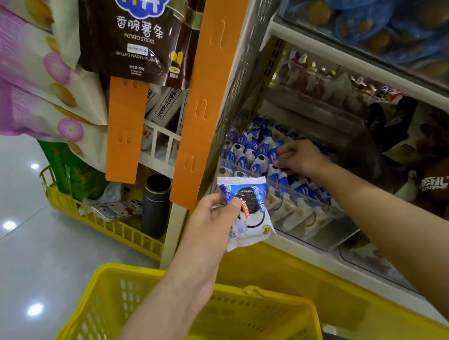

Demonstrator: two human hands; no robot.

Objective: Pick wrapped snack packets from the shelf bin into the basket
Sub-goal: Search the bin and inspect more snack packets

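Here, packet [250,195] upright in left hand [214,225]

Count: one held packet [248,212]; near basket [111,277] and floor basket [115,229], two in all; one dark flask [156,206]; bin packets [252,148] too numerous to count.

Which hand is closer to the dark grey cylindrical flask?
Left. The left hand, holding a blue snack packet, is beside the flask; the right hand is farther right, in the clear plastic bin.
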